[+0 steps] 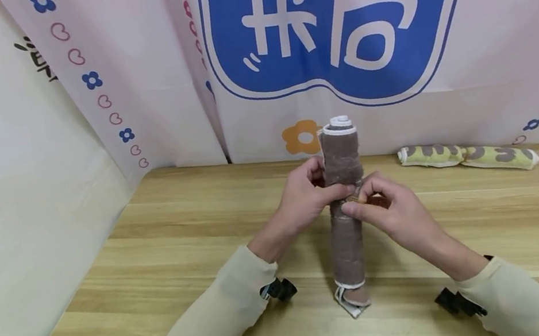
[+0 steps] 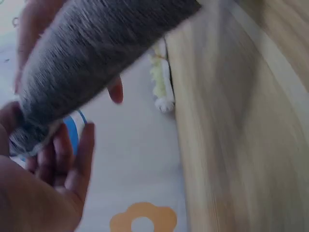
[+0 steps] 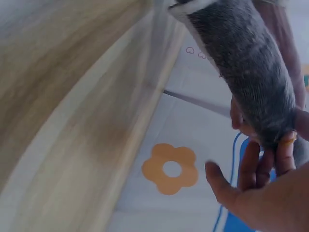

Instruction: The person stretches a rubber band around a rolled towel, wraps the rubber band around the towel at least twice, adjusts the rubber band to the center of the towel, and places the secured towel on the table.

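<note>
A rolled grey-brown towel (image 1: 350, 254) with white edging is held lengthwise over the table, a loose folded corner at its near end. My left hand (image 1: 304, 192) grips the roll around its middle, thumb across the front and fingers behind. On the other side my right hand (image 1: 396, 210) pinches a thin yellow-orange rubber band (image 3: 288, 139) at the roll's middle, where the towel is squeezed narrower. The left wrist view shows the towel (image 2: 96, 53) close up, with fingers of both hands around it.
A second rolled towel (image 1: 437, 154), green with grey patches and tied in at its middle, lies at the table's back right. Behind the wooden table (image 1: 135, 281) hangs a white printed cloth (image 1: 263, 128) with a blue sign.
</note>
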Demonstrator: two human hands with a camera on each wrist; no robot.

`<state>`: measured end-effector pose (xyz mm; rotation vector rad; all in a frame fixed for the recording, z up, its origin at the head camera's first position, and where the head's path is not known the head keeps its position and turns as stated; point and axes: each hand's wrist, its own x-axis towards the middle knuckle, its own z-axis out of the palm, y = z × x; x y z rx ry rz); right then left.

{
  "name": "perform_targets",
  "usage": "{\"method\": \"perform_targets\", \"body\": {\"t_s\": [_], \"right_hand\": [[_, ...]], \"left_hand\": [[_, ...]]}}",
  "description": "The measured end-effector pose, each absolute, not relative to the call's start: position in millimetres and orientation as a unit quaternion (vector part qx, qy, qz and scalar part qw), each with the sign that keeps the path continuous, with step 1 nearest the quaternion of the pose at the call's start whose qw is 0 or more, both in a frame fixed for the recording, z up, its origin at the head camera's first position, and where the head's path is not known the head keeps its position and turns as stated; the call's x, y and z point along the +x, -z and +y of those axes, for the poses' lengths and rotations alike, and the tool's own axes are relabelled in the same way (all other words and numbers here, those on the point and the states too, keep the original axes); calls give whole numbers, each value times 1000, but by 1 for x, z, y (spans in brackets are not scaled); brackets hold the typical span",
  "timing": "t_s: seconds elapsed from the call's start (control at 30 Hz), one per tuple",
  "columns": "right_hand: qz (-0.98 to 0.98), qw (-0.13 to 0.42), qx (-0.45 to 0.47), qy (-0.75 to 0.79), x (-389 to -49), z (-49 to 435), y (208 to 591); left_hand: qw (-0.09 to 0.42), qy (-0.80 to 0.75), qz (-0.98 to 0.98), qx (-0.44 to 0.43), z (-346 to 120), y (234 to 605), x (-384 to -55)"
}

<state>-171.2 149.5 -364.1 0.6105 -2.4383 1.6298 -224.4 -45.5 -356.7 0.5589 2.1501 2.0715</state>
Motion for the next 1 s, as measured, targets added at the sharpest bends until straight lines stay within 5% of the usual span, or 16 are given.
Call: {"method": "perform_targets", "body": {"t_s": [0.27,0.63,1.0], "right_hand": [[-826,173,315,-435,-167,143,368],[-802,82,288,-516,-174,150,367],[-770,21,208,-603,-180,158,365]], "left_hand": [[42,-680,725,101,-39,356,-219],[6,-673,725,149,-43,357,-221],[153,-745,612,217,-56,359,-237]]}}
